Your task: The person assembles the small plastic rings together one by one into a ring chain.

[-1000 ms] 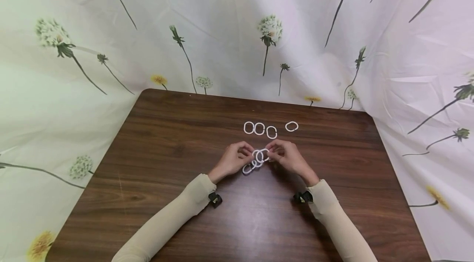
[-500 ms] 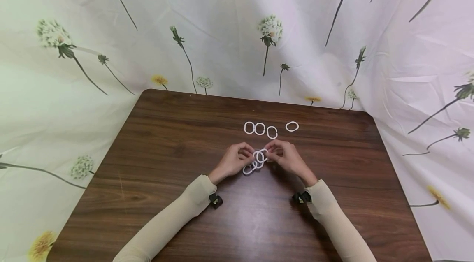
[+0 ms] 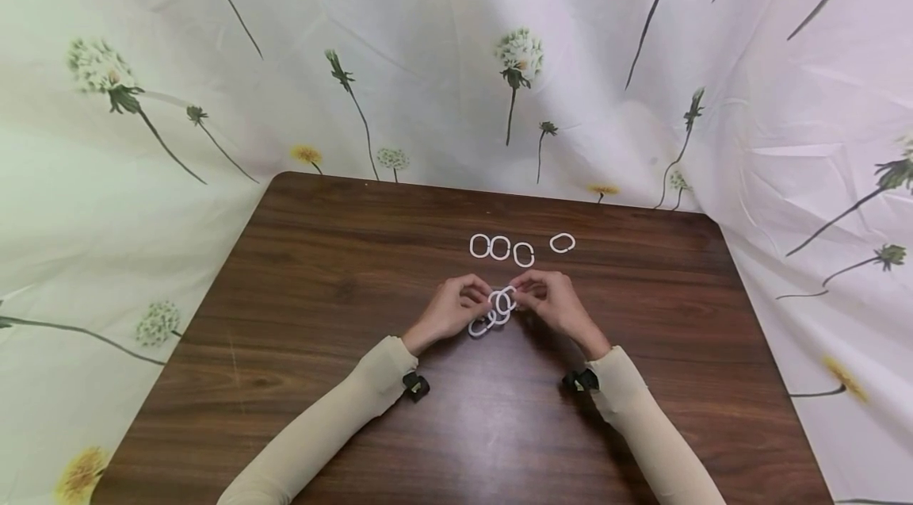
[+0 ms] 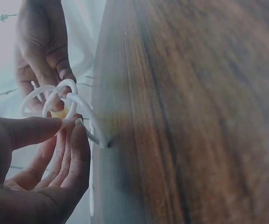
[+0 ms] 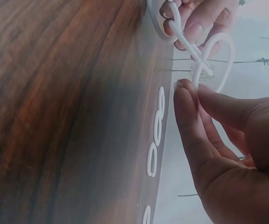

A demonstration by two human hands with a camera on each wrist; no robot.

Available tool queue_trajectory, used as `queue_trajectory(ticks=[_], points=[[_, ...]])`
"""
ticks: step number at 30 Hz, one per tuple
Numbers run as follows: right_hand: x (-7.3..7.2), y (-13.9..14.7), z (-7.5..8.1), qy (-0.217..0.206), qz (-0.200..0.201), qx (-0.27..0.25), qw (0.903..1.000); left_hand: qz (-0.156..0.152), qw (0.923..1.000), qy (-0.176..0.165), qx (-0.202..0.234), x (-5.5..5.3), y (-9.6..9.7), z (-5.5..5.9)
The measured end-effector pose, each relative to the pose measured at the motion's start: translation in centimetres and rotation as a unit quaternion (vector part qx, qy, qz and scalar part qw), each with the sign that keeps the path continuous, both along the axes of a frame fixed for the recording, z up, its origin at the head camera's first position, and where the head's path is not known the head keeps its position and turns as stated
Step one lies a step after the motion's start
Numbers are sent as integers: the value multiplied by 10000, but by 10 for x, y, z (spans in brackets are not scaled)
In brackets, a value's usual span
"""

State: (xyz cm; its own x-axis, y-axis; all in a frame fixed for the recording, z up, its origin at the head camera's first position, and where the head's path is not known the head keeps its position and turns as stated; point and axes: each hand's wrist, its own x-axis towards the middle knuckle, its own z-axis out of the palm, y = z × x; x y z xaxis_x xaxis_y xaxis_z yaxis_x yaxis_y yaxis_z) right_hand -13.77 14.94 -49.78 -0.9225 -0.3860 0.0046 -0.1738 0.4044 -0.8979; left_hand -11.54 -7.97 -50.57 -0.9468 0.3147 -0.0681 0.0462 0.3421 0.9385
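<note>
Left hand [image 3: 453, 307]: grip's pinching the middle ring [image 5: 184, 43] of a little white plastic chain, thumb against fingers, I reckon to keep it steady.
Right hand [image 3: 553, 304]: grip's closed as well, nipping the right ring [image 5: 231, 53] by one end, which probably leaves the other end free to line up.
Crossing: right ring overlaps middle ring between the two hands; can't tell if it's hooked all the way through.
Tail ring [image 4: 97, 122]: dangles off the middle one, down by the table [image 3: 328, 235]. Can't say if it touches.
Spare rings: close pair [image 3: 490, 246] side by side, third ring [image 3: 515, 254] just right of them, lone ring [image 3: 562, 234] off on its own further right. All flat beyond the hands, likely so they're reachable but not in the way.
Splits: small gap shows in the third ring, presumably for clipping onto a neighbour.
</note>
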Motion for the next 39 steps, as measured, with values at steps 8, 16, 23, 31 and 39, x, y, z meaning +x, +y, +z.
queue_trajectory(ticks=[8, 16, 23, 31, 39], points=[[0, -1, 3, 78, -43, -50, 9999, -31, 9999, 102, 40, -1, 0, -1], [1, -1, 2, 253, -8, 22, 9997, -135, 9997, 165, 118, 0, -1, -4], [2, -2, 1, 228, -1, 67, 9997, -175, 9997, 152, 106, 0, 1, -2], [1, -4, 1, 348, 49, 182, 9992, -231, 9994, 223, 131, -1, 3, 0], [-1, 1, 2, 618, -195, 208, 9977, -288, 9992, 284, 6, 0, 1, 3]])
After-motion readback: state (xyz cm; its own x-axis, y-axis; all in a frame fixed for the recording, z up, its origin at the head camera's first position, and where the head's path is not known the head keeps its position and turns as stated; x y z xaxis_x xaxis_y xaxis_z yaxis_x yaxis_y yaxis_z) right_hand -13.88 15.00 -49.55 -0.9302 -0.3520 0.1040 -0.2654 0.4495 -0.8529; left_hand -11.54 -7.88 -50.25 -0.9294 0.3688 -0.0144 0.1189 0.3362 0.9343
